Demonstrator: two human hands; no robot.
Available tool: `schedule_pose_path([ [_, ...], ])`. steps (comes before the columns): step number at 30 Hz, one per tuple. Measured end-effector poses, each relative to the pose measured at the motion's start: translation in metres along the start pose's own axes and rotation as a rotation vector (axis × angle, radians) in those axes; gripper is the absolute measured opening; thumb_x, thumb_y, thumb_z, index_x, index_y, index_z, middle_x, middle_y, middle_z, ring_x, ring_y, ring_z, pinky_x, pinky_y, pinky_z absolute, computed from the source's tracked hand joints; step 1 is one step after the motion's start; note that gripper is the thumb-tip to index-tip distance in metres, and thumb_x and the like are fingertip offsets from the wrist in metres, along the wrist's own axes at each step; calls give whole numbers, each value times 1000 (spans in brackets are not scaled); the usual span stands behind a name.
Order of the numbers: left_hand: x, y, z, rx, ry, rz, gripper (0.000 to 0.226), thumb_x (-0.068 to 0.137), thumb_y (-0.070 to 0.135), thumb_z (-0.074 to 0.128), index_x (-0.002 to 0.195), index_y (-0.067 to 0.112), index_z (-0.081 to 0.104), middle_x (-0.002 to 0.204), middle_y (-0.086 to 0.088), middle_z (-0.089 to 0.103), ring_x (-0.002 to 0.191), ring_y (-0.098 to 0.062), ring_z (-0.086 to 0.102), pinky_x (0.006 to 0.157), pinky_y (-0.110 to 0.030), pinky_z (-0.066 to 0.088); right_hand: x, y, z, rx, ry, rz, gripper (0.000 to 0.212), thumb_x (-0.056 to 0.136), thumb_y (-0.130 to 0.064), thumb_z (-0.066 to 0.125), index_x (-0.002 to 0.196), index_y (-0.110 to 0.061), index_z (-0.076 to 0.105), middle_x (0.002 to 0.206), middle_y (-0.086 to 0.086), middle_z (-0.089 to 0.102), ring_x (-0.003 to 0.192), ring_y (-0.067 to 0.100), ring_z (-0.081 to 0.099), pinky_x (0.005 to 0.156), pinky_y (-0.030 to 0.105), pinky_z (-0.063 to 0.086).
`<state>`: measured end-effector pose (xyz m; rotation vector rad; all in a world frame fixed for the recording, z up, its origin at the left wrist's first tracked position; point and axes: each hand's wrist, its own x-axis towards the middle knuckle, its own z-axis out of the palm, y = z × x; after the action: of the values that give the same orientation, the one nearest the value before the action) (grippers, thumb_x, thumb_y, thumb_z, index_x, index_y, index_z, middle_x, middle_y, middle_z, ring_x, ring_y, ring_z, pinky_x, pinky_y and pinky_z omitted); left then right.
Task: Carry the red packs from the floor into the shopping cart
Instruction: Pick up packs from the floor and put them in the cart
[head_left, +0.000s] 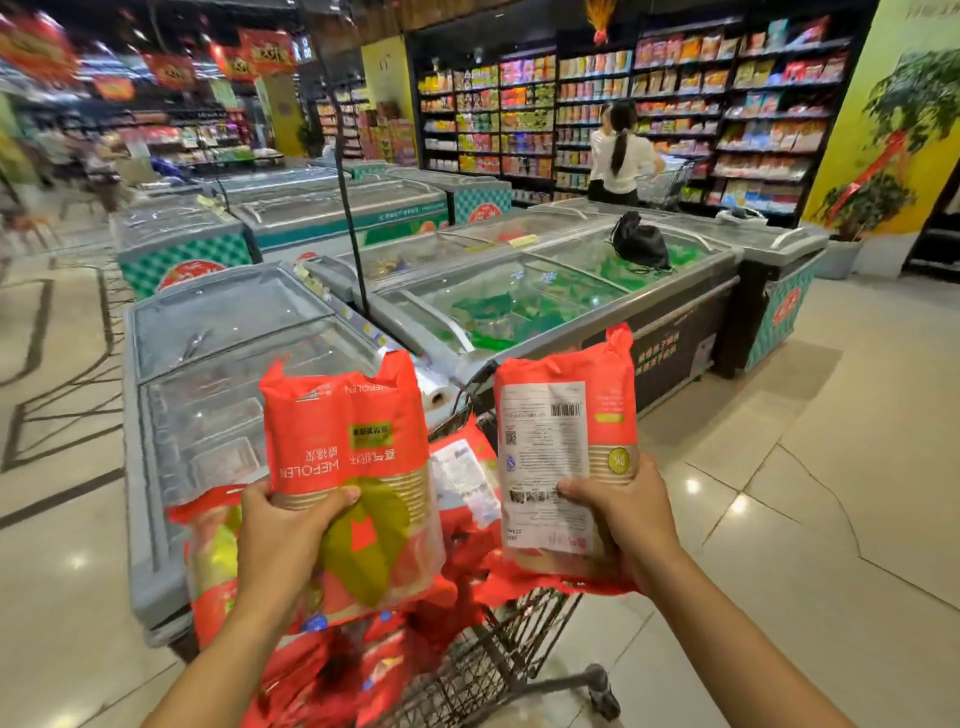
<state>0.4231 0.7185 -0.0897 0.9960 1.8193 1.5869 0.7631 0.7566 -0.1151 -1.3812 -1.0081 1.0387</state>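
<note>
Glass-topped freezers (234, 364) fill the middle and the upper left of the frame, and a pale tiled floor (831, 467) lies around them. Dark shelves (675, 104) full of goods stand at the upper right. The wire shopping cart (498, 654) is at the lower middle, just beside the nearest freezer, and several red packs (332, 670) lie piled in it. Two more packs are held up above the cart. The left pack (343, 426) shows its print upside down, and the right pack (566, 415) shows a white label. The left hand (280, 525) grips the left pack at its lower part, thumb on the front. The right hand (628, 509) grips the right pack, thumb on the label. A person in a white top (621, 156) stands before the shelves. A black bag (639, 241) lies on a freezer lid.
</note>
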Motion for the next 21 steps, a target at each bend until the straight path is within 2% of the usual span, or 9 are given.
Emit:
schedule_pose_path([
  [1, 11, -4, 8, 18, 20, -13, 75, 62, 18, 99, 116, 17, 48, 102, -3, 67, 81, -14, 65, 69, -33, 50, 22, 7, 5, -5, -21, 3, 85, 44, -35, 97, 120, -18, 63, 105, 1, 79, 91, 24, 78, 85, 52, 62],
  [4, 43, -14, 33, 46, 93, -67, 85, 46, 39, 97, 115, 17, 53, 103, -4, 72, 86, -22, 71, 80, -43, 57, 90, 24, 22, -7, -99, 61, 85, 44, -33, 98, 120, -17, 63, 104, 1, 79, 91, 24, 78, 87, 51, 62],
  [7, 77, -23, 59, 89, 136, -146, 84, 46, 41, 99, 115, 13, 60, 102, -9, 75, 86, -26, 74, 79, -45, 59, 148, 40, 43, -20, -155, 94, 81, 41, -31, 97, 114, -18, 64, 100, 1, 80, 89, 25, 78, 87, 52, 61],
  [10, 105, -37, 91, 142, 163, -218, 88, 33, 59, 94, 104, 16, 64, 94, -6, 77, 83, -26, 75, 80, -48, 60, 199, 55, 67, -29, -236, 163, 70, 44, -23, 95, 107, -15, 68, 96, 4, 80, 87, 27, 78, 83, 48, 62],
  [12, 112, -45, 105, 189, 153, -259, 95, 33, 62, 95, 106, 9, 67, 88, -7, 75, 78, -27, 73, 73, -43, 57, 216, 62, 75, -62, -294, 203, 65, 50, -19, 96, 109, -10, 71, 96, 6, 80, 86, 27, 78, 82, 46, 63],
  [14, 124, -62, 121, 240, 133, -324, 95, 37, 64, 92, 102, -2, 66, 73, -7, 70, 59, -26, 65, 58, -37, 50, 241, 80, 89, -111, -357, 250, 81, 42, -31, 98, 115, -7, 69, 99, 7, 80, 87, 26, 79, 83, 49, 63],
  [16, 126, -65, 136, 308, 124, -349, 94, 39, 69, 89, 98, 1, 65, 66, -6, 69, 54, -25, 64, 56, -39, 53, 256, 91, 98, -134, -385, 275, 90, 36, -36, 97, 115, -6, 67, 98, 5, 80, 86, 24, 78, 82, 49, 64],
  [18, 135, -78, 150, 379, 152, -410, 92, 41, 73, 87, 102, 10, 62, 75, -6, 73, 66, -27, 70, 68, -45, 59, 280, 107, 120, -176, -420, 323, 93, 33, -36, 95, 114, -7, 62, 98, 5, 78, 87, 23, 78, 83, 48, 63],
  [21, 140, -76, 168, 479, 135, -477, 96, 42, 77, 78, 111, 14, 55, 95, -6, 71, 87, -30, 69, 82, -42, 54, 292, 116, 137, -223, -450, 351, 93, 34, -36, 97, 113, -8, 59, 102, 6, 77, 89, 23, 76, 86, 48, 62],
])
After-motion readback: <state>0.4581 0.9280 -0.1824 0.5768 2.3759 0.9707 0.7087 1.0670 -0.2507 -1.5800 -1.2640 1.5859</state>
